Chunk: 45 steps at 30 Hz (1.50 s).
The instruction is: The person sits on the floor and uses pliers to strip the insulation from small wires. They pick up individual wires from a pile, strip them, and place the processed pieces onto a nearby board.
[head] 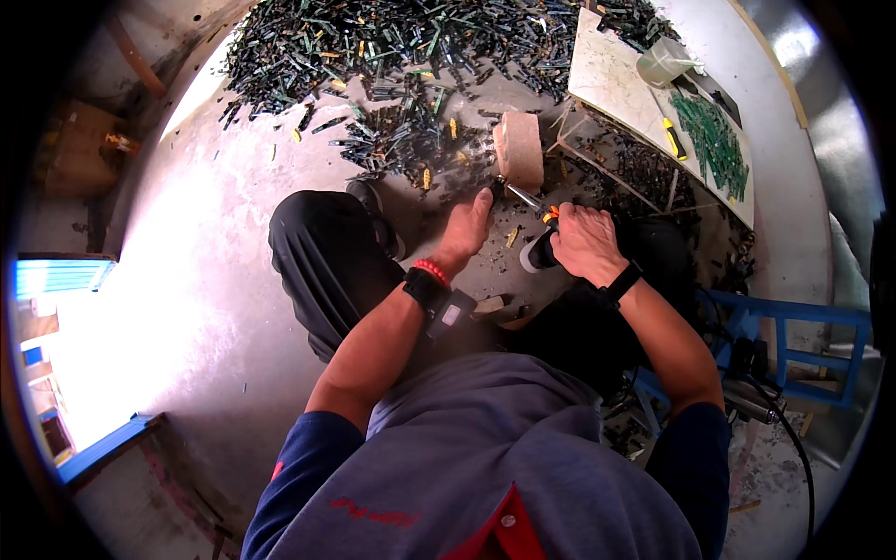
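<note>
My right hand [586, 239] is closed around needle-nose pliers [526, 198] with orange, black and yellow handles. Their jaws point left, towards a small dark piece [498, 186] pinched in my left hand [463, 227]. Whether the jaws touch that piece, I cannot tell. A reddish brick [521, 148] sits on the floor just beyond both hands. Between my feet, a yellow strip [512, 236] lies on the concrete. Loose dark and green strips [399, 136] are scattered left of the brick.
A large heap of dark strips [392, 42] covers the far floor. On the low white-topped table [609, 70] at the right are a translucent plastic jug [661, 61], green strips [712, 143] and a yellow-and-black handled tool [674, 139]. Near my right elbow stands a blue frame [819, 311] with a cable [798, 448].
</note>
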### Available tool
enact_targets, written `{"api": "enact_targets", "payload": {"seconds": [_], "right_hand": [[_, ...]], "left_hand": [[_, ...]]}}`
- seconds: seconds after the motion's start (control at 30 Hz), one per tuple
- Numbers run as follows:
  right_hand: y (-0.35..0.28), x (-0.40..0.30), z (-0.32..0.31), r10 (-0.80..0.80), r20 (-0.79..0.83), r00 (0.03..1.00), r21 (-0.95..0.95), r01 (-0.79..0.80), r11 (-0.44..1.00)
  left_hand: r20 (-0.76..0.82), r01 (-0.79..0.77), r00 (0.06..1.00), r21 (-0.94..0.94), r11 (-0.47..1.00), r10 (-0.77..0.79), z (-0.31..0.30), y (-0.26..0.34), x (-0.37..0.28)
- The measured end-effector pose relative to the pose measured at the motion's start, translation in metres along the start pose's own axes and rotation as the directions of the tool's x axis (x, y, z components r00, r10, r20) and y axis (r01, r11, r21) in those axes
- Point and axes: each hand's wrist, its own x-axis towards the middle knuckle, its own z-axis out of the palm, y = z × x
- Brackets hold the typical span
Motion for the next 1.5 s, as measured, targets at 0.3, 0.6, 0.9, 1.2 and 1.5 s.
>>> {"api": "enact_targets", "payload": {"seconds": [0.3, 0.6, 0.9, 1.2, 1.5], "right_hand": [[-0.006, 0.002, 0.001, -0.016, -0.039, 0.999, -0.058, 0.013, 0.998], [-0.005, 0.006, 0.012, -0.034, -0.090, 0.995, -0.035, 0.031, 0.999], [-0.005, 0.011, 0.020, -0.098, -0.172, 0.980, -0.140, 0.074, 0.987], [-0.010, 0.014, 0.013, -0.157, -0.176, 0.972, -0.264, 0.107, 0.959], [-0.014, 0.014, 0.007, -0.026, 0.040, 0.999, -0.023, 0.027, 0.999]], "left_hand": [[-0.043, 0.012, 0.999, 0.152, 0.988, -0.005, -0.004, -0.009, 0.009], [-0.066, -0.043, 0.996, 0.298, 0.954, 0.065, -0.001, -0.012, 0.011], [-0.103, -0.040, 0.989, 0.511, 0.859, 0.107, 0.004, -0.003, 0.004], [-0.108, -0.038, 0.984, 0.647, 0.761, 0.142, 0.008, -0.008, 0.005], [-0.134, -0.018, 0.981, 0.650, 0.760, 0.138, 0.011, 0.003, -0.001]]}}
